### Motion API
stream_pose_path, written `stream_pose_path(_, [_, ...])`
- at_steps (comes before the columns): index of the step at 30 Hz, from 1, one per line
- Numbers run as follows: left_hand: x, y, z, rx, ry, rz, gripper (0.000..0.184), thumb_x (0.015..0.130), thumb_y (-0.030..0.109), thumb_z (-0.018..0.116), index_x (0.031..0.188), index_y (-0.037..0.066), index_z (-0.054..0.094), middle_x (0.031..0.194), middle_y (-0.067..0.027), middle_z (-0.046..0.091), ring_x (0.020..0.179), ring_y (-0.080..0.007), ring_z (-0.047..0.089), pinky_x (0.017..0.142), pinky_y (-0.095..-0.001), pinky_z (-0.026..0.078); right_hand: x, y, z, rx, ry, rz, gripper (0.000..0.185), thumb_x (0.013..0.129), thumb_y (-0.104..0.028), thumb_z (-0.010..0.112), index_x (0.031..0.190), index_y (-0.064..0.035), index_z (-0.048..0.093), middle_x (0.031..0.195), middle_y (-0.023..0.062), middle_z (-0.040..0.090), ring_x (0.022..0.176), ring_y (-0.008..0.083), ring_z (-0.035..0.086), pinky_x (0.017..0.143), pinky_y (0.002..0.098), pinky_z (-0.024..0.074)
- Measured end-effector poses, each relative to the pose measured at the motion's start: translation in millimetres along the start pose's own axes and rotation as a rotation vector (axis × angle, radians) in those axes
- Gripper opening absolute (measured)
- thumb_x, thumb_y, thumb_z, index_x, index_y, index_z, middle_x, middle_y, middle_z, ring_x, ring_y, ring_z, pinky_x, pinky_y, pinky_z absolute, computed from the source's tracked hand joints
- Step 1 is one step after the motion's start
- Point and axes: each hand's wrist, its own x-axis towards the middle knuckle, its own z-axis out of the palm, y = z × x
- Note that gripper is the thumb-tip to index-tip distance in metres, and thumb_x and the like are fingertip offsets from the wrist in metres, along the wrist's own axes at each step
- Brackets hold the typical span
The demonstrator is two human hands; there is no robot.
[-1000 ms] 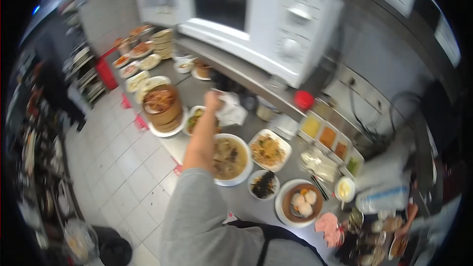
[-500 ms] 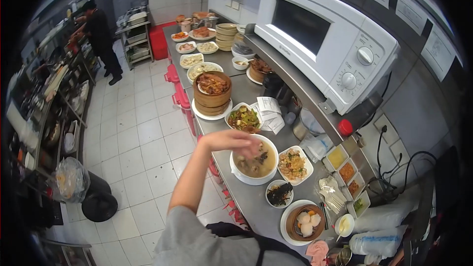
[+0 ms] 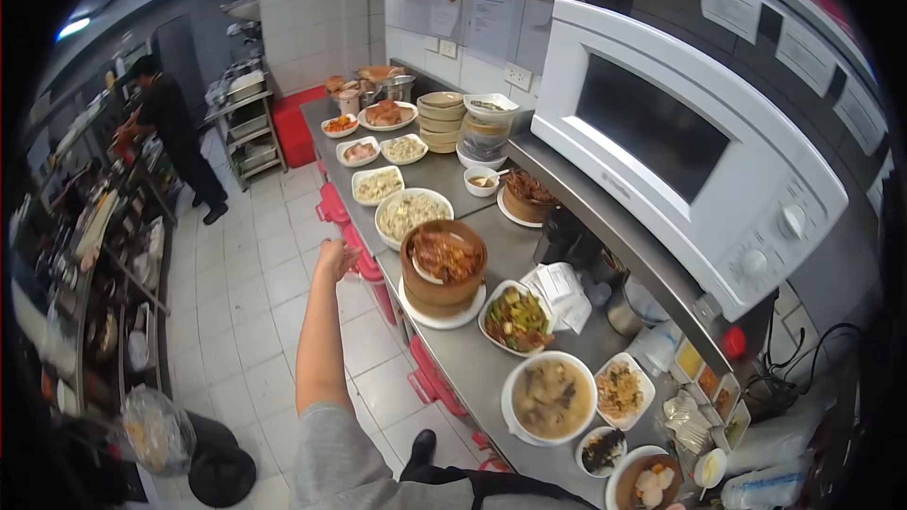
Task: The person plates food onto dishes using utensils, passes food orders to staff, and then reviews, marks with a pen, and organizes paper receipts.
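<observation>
My left hand is stretched forward over the counter's floor-side edge, with its fingers loosely extended and nothing seen in them. Right of it stands a bamboo steamer of brown braised pieces on a white plate. Beyond the hand are a round bowl of fried rice and a square dish of rice. Closer to me are a dish of green vegetables and meat, a large bowl of soup and a noodle-like dish. My right hand is out of view.
A white microwave sits on a shelf above the counter. Red bins stand under the counter edge. Across the tiled floor, a person in dark clothes works beside a black trash bin nearer me.
My left hand has moved from above the soup bowl to beyond the counter's left edge, farther forward. The view has shifted, bringing the far dishes nearer. A dark shoe now shows below.
</observation>
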Motion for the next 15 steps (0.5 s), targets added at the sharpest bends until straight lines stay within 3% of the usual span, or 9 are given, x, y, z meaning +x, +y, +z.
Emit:
stream_pose_path(1, [29,4,3,0.088,0.053,-0.017,0.050,0.089,0.013,0.041,0.132,-0.001,0.019,0.110,-0.0281,0.052,0.088,-0.0331,0.062,0.071,-0.0373,0.054,-6,-7,8,-0.006,-0.027,0.007,0.035,0.086,-0.036,0.060,0.088,-0.0018,0.057,0.083,0.0077,0.057,0.068,0.0177,0.053,0.058,0.0292,0.0454])
stream_pose_path(3, [94,5,10,0.237,0.089,-0.026,0.048,0.089,0.022,0.040,0.129,0.000,0.025,0.109,-0.0289,0.053,0.088,-0.0351,0.061,0.071,-0.0392,0.052,-8,83,8,0.212,-0.223,0.029,0.034,0.093,-0.010,0.045,0.124,0.0030,0.042,0.121,0.0148,0.051,0.111,0.0234,0.050,0.095,0.0338,0.0409])
stream_pose_path(5, [168,-9,-10,0.271,-0.029,-0.016,0.050,0.090,0.037,0.036,0.123,0.001,0.034,0.107,-0.0276,0.055,0.085,-0.0348,0.060,0.067,-0.0401,0.050,-28,-28,31,-0.066,-0.127,0.149,0.033,0.093,-0.016,0.050,0.121,0.0009,0.047,0.111,0.0062,0.051,0.100,0.0141,0.048,0.090,0.0269,0.0379])
stream_pose_path(7, [226,-11,-14,0.243,-0.190,-0.036,0.058,0.090,0.052,0.033,0.117,0.002,0.043,0.106,-0.0263,0.057,0.081,-0.0345,0.059,0.064,-0.0410,0.049,-28,-73,39,-0.222,-0.223,0.027,0.021,0.092,-0.008,0.049,0.110,0.0014,0.051,0.109,0.0057,0.051,0.101,0.0150,0.049,0.092,0.0257,0.0356])
stream_pose_path(8, [190,9,8,0.174,-0.275,-0.012,0.047,0.092,0.040,0.039,0.122,0.003,0.039,0.108,-0.0226,0.056,0.084,-0.0316,0.060,0.069,-0.0385,0.051,-28,-82,41,-0.220,-0.202,0.032,0.017,0.091,-0.006,0.048,0.106,0.0013,0.051,0.107,0.0050,0.051,0.101,0.0153,0.048,0.092,0.0250,0.0344])
stream_pose_path(9, [269,-15,-20,0.194,-0.501,0.015,0.036,0.093,0.026,0.041,0.122,0.004,0.040,0.107,-0.0192,0.055,0.085,-0.0270,0.060,0.071,-0.0356,0.052,-27,-85,39,-0.202,-0.210,-0.010,0.017,0.090,-0.005,0.049,0.106,0.0012,0.052,0.103,0.0043,0.052,0.094,0.0133,0.050,0.086,0.0244,0.0381])
stream_pose_path(10, [258,-10,-10,0.257,-0.554,0.117,0.030,0.092,0.015,0.043,0.120,0.004,0.043,0.106,-0.0139,0.055,0.090,-0.0234,0.059,0.073,-0.0319,0.052,-28,-91,39,-0.154,-0.190,0.042,0.017,0.090,-0.004,0.050,0.106,0.0009,0.053,0.101,0.0040,0.052,0.088,0.0115,0.052,0.082,0.0235,0.0397])
stream_pose_path(11, [263,-7,0,0.041,-0.478,-0.101,0.031,0.091,0.016,0.042,0.118,0.002,0.045,0.108,-0.0115,0.056,0.098,-0.0213,0.056,0.077,-0.0306,0.051,-29,-99,44,-0.093,-0.169,0.086,0.017,0.089,-0.004,0.051,0.105,0.0006,0.054,0.100,0.0037,0.053,0.083,0.0097,0.053,0.078,0.0226,0.0413])
stream_pose_path(15, [299,-20,-1,0.094,-0.509,-0.099,0.043,0.087,0.015,0.036,0.125,-0.003,0.041,0.123,-0.0134,0.050,0.109,-0.0225,0.052,0.087,-0.0296,0.048,-30,-94,40,-0.043,-0.150,0.220,0.014,0.088,-0.006,0.054,0.101,0.0000,0.055,0.087,0.0011,0.057,0.072,0.0070,0.052,0.069,0.0204,0.0424])
